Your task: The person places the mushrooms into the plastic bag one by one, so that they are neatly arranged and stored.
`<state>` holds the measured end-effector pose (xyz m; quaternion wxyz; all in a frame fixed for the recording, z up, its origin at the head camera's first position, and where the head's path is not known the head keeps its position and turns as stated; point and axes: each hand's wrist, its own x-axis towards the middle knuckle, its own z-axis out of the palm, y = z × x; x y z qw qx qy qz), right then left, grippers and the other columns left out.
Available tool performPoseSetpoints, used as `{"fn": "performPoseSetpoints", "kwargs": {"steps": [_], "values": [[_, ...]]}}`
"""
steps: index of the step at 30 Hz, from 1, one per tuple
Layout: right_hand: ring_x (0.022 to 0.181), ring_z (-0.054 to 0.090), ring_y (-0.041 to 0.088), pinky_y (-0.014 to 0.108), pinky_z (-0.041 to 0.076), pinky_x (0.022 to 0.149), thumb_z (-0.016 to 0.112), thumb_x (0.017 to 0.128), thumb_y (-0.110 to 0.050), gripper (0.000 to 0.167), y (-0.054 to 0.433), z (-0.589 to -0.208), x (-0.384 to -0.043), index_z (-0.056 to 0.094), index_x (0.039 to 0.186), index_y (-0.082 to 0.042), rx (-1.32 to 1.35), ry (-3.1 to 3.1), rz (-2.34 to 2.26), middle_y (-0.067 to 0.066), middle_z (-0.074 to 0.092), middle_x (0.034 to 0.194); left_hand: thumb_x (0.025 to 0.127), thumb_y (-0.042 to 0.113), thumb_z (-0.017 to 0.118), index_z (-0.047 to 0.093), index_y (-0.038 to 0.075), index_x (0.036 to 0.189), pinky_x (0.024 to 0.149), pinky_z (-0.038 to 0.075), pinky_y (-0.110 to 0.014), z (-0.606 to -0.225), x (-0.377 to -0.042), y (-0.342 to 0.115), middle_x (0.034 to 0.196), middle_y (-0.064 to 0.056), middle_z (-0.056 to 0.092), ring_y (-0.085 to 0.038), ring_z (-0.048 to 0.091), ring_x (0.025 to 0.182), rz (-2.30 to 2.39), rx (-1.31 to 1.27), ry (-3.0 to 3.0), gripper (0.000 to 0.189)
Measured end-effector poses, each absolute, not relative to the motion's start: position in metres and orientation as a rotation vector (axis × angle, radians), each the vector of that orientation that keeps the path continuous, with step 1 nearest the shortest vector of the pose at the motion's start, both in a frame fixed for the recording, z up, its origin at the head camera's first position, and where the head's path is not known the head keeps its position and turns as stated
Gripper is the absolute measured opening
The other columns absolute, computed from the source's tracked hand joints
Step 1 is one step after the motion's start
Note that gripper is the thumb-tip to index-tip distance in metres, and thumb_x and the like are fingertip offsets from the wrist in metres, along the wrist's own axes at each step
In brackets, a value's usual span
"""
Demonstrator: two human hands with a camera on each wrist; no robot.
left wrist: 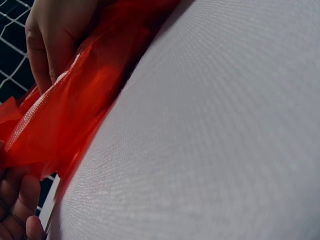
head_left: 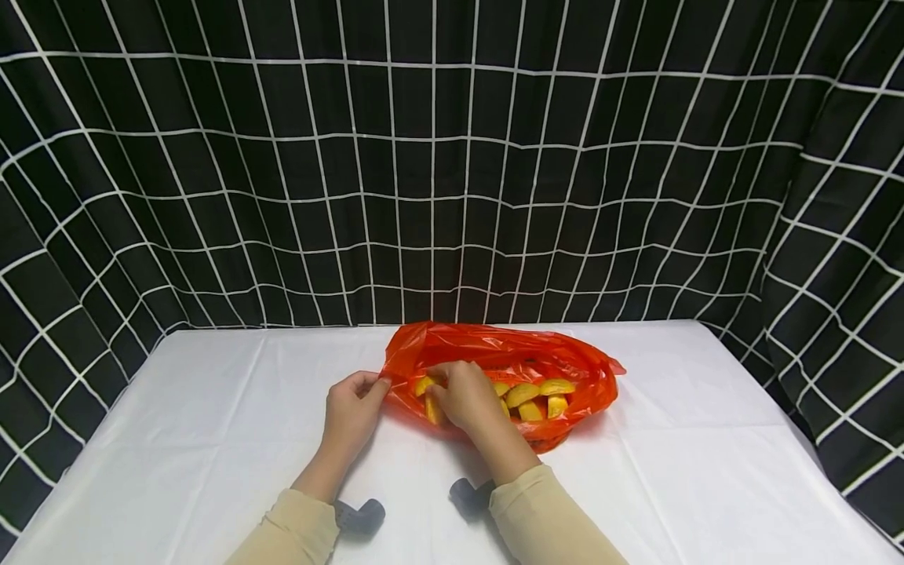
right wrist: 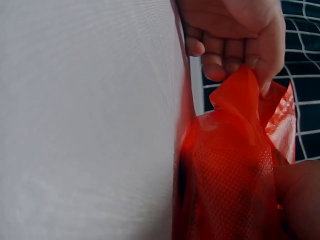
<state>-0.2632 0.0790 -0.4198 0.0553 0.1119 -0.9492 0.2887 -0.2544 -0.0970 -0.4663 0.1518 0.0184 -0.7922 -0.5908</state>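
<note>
A red plastic bag [head_left: 586, 361] lies open on the white table, with several yellow mushroom-shaped pieces [head_left: 523, 392] in a row inside. My left hand [head_left: 353, 408] pinches the bag's left edge between thumb and fingers; in the right wrist view this left hand [right wrist: 235, 35] has the thin plastic drawn up to a point. Reaching over the near rim, my right hand [head_left: 466, 396] has its thumb and fingers about the leftmost yellow mushroom [head_left: 432, 410]. In the left wrist view the bag's wall [left wrist: 85, 110] hides the fingertips of the right hand [left wrist: 55, 35].
A white cloth covers the table [head_left: 212, 408]. Behind it and at both sides hangs a black curtain [head_left: 452, 173] with a white grid. Dark grey wrist-worn devices [head_left: 362, 516] stick out beside both beige sleeves [head_left: 558, 518].
</note>
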Motion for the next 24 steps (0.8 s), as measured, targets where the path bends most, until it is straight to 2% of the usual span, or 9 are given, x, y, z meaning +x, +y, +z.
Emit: {"fn": "performPoseSetpoints", "kwargs": {"steps": [13, 24], "values": [[0.108, 0.064, 0.032, 0.046, 0.049, 0.098, 0.071, 0.089, -0.020, 0.028, 0.0825, -0.4243, -0.2609, 0.074, 0.116, -0.014, 0.302, -2.881, 0.828, 0.007, 0.073, 0.110, 0.092, 0.020, 0.067, 0.073, 0.005, 0.089, 0.072, 0.051, -0.019, -0.4673, -0.2541, -0.0974, 0.081, -0.007, 0.071, -0.018, 0.059, 0.077, -1.701, 0.035, -2.291, 0.017], [0.102, 0.062, 0.031, 0.045, 0.049, 0.097, 0.072, 0.088, -0.021, 0.029, 0.0823, -0.4264, -0.2610, 0.073, 0.117, -0.015, 0.348, -2.854, 0.858, 0.005, 0.074, 0.107, 0.092, 0.020, 0.067, 0.074, 0.005, 0.089, 0.073, 0.051, -0.020, -0.4678, -0.2543, -0.0988, 0.081, -0.006, 0.071, -0.018, 0.059, 0.077, -1.695, 0.053, -2.290, 0.017]]}}
